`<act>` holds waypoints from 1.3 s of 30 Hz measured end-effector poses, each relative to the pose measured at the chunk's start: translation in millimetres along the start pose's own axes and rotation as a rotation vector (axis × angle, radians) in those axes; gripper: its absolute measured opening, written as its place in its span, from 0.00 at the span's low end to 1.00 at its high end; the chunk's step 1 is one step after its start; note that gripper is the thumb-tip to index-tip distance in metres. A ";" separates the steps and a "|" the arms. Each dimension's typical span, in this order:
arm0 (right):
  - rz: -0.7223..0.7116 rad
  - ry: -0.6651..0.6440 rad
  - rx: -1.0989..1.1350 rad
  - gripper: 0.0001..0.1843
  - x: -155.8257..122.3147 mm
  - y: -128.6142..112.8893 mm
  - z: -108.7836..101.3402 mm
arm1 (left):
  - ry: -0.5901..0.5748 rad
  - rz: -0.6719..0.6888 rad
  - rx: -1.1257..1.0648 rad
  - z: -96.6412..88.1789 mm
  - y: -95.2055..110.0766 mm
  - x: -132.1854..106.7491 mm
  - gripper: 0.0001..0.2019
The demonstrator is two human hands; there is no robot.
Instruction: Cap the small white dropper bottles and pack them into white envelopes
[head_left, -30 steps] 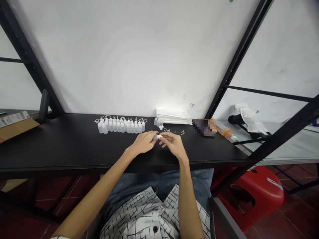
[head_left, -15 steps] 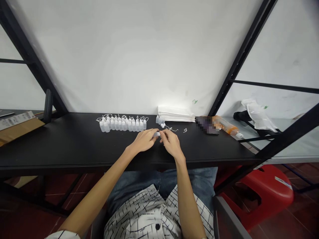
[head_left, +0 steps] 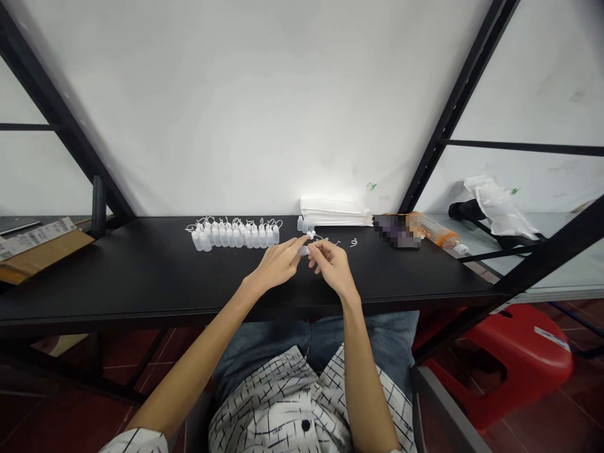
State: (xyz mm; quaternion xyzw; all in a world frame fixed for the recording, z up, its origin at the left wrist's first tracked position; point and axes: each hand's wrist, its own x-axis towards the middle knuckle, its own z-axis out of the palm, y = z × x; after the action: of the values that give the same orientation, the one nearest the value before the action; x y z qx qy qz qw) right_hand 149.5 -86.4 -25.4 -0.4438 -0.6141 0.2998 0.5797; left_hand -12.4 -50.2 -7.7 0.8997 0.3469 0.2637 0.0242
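My left hand and my right hand meet over the middle of the black table. Between their fingertips they pinch one small white dropper bottle. Behind and to the left stands a row of several small white bottles with thin looped strings at their tops. A couple of loose bottles and caps lie just beyond my fingers, with small white string pieces to the right.
A stack of white sheets rests against the wall. An orange tube lies at the table's right end, a cardboard box at the left. Black frame bars slant on both sides. A red stool stands on the floor at right.
Both hands have lifted slightly and shifted a little toward the far side with the small bottle. The view has drifted a bit.
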 end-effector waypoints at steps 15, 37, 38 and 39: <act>0.026 0.119 0.059 0.16 -21.4 -15.1 -17.6 | -0.194 0.072 -0.178 -25.6 19.7 -0.4 0.15; 0.083 0.044 0.080 0.18 -26.3 7.4 -1.4 | -0.223 0.058 -0.197 -15.4 -4.7 1.6 0.11; 0.079 0.022 0.089 0.18 -26.6 7.9 -1.4 | -0.223 0.060 -0.208 -16.2 -6.2 1.7 0.11; 0.072 0.007 0.093 0.18 -26.9 8.4 -1.5 | -0.222 0.064 -0.216 -17.2 -7.7 1.7 0.11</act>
State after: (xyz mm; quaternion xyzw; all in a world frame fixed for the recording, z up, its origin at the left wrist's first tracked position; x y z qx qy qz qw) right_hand 150.9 -107.1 -44.6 -0.4394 -0.5812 0.3472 0.5904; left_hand -24.4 -45.7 6.1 0.9260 0.2829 0.1993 0.1506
